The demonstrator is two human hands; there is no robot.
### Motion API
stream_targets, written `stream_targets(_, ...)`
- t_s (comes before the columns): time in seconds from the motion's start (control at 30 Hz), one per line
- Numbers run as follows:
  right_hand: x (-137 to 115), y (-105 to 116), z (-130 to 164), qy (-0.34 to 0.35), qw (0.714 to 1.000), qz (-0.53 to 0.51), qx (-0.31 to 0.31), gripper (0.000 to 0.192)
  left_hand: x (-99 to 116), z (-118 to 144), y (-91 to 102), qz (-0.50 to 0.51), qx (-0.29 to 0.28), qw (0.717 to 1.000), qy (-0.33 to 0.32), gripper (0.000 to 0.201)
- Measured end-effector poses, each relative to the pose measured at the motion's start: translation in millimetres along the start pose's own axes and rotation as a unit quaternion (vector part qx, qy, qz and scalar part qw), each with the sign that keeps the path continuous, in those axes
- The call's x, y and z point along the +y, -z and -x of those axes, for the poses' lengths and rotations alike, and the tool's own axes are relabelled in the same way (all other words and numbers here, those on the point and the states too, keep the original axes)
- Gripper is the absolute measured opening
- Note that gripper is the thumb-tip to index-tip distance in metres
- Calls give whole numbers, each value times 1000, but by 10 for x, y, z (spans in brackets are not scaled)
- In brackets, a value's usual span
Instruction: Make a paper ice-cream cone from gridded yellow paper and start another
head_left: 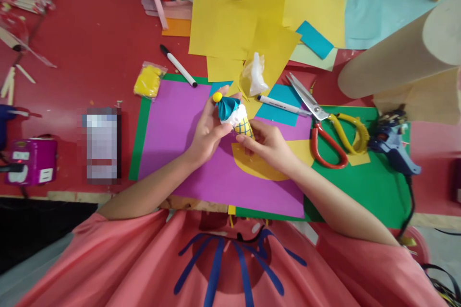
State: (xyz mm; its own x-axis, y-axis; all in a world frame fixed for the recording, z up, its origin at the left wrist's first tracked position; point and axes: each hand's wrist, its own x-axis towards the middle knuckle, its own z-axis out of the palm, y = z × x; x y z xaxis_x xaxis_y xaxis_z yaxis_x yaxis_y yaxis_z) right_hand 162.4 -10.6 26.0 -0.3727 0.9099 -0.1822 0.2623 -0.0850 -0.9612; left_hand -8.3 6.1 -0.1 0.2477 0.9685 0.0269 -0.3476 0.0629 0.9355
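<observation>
Red tabletop clutter ringed the purple sheet (173, 139), above which the left hand (205, 132) and right hand (268, 146) both gripped a paper ice-cream cone (236, 117), apparently mid-assembly, needing steady pressing next.

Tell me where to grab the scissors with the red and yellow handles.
Grip the scissors by the red and yellow handle loops, coming from the near right; the metal blades point up-left toward the white marker, and the loops lie flat on the green paper sheet, apart from both hands.
</observation>
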Motion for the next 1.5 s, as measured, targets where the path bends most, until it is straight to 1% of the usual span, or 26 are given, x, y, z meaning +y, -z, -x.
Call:
stream_targets(0.1, 28, -46, 7, -5, 999, 11, 40, 28, -46, 19, -20, 10, 0, 1000, 30, 53)
stream_targets(0.17, 40, -77, 21, -6, 998, 38, 57, 30, -68, 29, -43, 10, 0, 999, 45, 54)
stream_targets(0.27, 42, -85, 42, 14, 994, 97, 48, 43, -28, 11, -77, 30, 16, 997, 65, 54)
stream_targets(0.33, 35, -36, 34, 35, 990, 133, 18, 49, 45, -26, -75, 55, 31, 995, 82, 54)
stream_targets(0.37, 32, 8, 21, 45, 988, 151, -6, 45, 86, -50, -60, 64, 37, 993, 92, 53)
stream_targets(0.43, 27, 123, -23, 63, 980, 184, -49, 26, 155, -100, -6, 72, 44, 991, 100, 50)
stream_targets(0.47, 27, 186, -50, 68, 977, 195, -58, 17, 179, -124, 28, 71, 47, 992, 97, 48)
stream_targets(0.53, 34, 297, -100, 71, 978, 195, -35, 13, 197, -162, 90, 75, 42, 992, 95, 45)
stream_targets(0.63, 62, 380, -139, 59, 989, 138, 7, 16, 174, -178, 122, 83, 22, 989, 121, 42)
stream_targets(0.73, 93, 380, -134, 53, 997, 61, 12, 24, 133, -139, 72, 61, 11, 990, 127, 52)
stream_targets(0.8, 99, 363, -123, 52, 998, 39, 20, 32, 111, -91, 26, 25, 5, 994, 108, 57)
stream_targets(0.87, 89, 341, -113, 51, 998, 27, 35, 39, 91, -42, -7, -21, -2, 997, 80, 57)
stream_targets(0.93, 68, 312, -105, 47, 998, 4, 46, 42, 66, -7, -18, -67, 2, 996, 51, 59)
stream_targets(0.97, 58, 295, -101, 46, 997, -15, 57, 41, 49, 3, -16, -86, 8, 996, 36, 60)
stream_targets(1.07, 46, 234, -93, 55, 989, -85, 104, 28, -6, 11, 3, -134, 22, 991, -7, 62)
stream_targets(1.1, 48, 215, -91, 62, 986, -101, 113, 28, -23, 13, 7, -151, 22, 988, -17, 63)
stream_targets(1.2, 64, 175, -96, 74, 987, -106, 94, 40, -56, 37, -3, -201, 15, 979, -17, 65)
stream_targets(1.27, 68, 166, -107, 66, 989, -104, 85, 41, -66, 68, -21, -225, 5, 974, -5, 67)
stream_targets(1.33, 63, 172, -121, 50, 988, -123, 80, 39, -71, 97, -39, -230, -1, 973, -2, 70)
stream_targets(1.4, 55, 192, -135, 42, 985, -146, 80, 36, -71, 111, -50, -213, -7, 977, 4, 71)
stream_targets(1.5, 63, 239, -154, 28, 982, -158, 96, 31, -57, 91, -51, -139, -24, 989, 30, 61)
